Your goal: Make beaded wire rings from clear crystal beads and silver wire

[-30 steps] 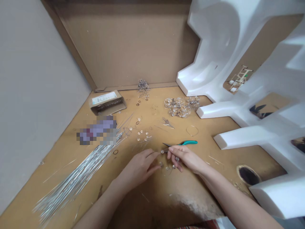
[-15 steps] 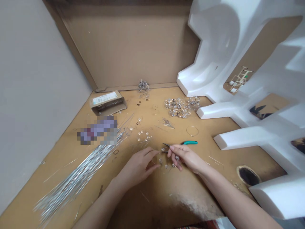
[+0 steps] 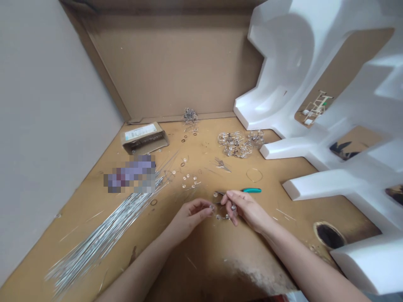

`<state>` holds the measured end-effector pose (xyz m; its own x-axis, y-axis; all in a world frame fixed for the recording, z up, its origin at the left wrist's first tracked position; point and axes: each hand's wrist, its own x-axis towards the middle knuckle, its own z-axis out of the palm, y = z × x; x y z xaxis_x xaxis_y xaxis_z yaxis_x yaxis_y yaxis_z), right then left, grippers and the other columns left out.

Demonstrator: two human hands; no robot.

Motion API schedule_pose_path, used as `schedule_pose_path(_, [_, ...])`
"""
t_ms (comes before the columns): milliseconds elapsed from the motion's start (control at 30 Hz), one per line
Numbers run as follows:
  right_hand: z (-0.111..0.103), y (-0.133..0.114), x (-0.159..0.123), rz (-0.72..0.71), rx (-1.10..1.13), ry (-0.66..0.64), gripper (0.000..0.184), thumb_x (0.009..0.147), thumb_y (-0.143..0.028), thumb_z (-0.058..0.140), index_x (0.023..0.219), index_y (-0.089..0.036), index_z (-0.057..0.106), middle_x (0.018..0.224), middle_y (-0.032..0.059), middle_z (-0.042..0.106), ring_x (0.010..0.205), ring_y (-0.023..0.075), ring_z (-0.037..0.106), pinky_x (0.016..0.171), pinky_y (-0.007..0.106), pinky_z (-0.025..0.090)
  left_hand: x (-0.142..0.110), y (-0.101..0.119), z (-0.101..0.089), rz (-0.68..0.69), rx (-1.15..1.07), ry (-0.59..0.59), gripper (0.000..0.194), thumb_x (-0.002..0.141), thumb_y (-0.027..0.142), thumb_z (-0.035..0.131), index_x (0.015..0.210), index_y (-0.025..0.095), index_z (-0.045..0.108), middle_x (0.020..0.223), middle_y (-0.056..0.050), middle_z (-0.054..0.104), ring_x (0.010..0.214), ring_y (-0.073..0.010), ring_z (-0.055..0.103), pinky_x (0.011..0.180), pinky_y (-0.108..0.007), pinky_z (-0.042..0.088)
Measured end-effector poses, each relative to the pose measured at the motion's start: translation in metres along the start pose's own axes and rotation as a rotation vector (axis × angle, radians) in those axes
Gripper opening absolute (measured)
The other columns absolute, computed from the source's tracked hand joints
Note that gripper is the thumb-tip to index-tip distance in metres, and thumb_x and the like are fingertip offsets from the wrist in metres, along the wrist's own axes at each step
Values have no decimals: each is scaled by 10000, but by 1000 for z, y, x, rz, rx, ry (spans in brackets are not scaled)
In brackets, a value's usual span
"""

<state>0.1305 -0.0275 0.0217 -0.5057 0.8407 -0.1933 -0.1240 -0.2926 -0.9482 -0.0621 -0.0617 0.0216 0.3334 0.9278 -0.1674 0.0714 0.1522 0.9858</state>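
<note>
A thin wire strung with clear beads (image 3: 223,217) spans the gap between the two hands, just above the tan cardboard board (image 3: 201,268), sagging in a shallow curve. The left hand (image 3: 190,219) pinches a bead near one end between thumb and fingertips, and the right hand (image 3: 247,212) seems to pinch the wire at another bead the same way; its exact contact is too small to tell. Neither hand is clenched. The piece looks very light and springy, and the beads look smooth, slippery and perhaps fragile, so it seems best held lightly by the beads or the bare wire close to them.

Just beyond the right hand lie teal-handled pliers (image 3: 252,190), not held. Farther off are loose beads (image 3: 189,180), a heap of wire loops with beads (image 3: 236,144), and a long bundle of silver wires (image 3: 100,239). A cardboard box (image 3: 144,138) sits by the back corner, and white foam packing (image 3: 283,84) rises on the right.
</note>
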Motion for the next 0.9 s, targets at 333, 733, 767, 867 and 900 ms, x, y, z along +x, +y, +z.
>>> schedule_pose_path(333, [7, 5, 0, 68, 68, -30, 368, 781, -489, 508, 765, -125, 560, 574, 29, 623, 427, 129, 584, 424, 221, 418, 2, -1, -1, 17, -184, 147, 193, 785, 344, 558, 834, 160, 587, 785, -19, 641, 733, -132, 563, 750, -264, 430])
schedule_pose_path(733, [5, 7, -3, 149, -218, -138, 466, 814, -537, 413, 842, -112, 601, 539, 33, 597, 457, 140, 585, 437, 227, 423, 6, -8, -2, 2, -154, 210, 290, 811, 406, 495, 717, 135, 535, 639, 18, 541, 449, -44, 373, 471, -188, 298])
schedule_pose_path(767, [0, 4, -1, 113, -368, -95, 483, 832, -537, 378, 871, -112, 603, 510, 26, 582, 453, 138, 573, 435, 224, 414, 6, -8, -2, -18, -142, 168, 298, 810, 410, 492, 698, 135, 521, 613, 25, 523, 432, -41, 353, 455, -188, 276])
schedule_pose_path(867, [-15, -15, 15, -49, -1046, 129, 447, 909, -423, 248, 998, -136, 579, 610, 47, 623, 543, 140, 590, 502, 232, 424, 6, -12, 0, -87, -40, 58, 321, 803, 429, 476, 658, 142, 485, 557, 38, 478, 406, -46, 319, 431, -193, 247])
schedule_pose_path(900, [-19, -22, 24, -83, -1348, 161, 408, 924, -338, 219, 1035, -161, 569, 729, 61, 655, 636, 141, 609, 567, 237, 436, 6, -14, 1, -87, 19, 53, 322, 802, 430, 470, 648, 146, 477, 551, 39, 469, 410, -52, 322, 432, -195, 253])
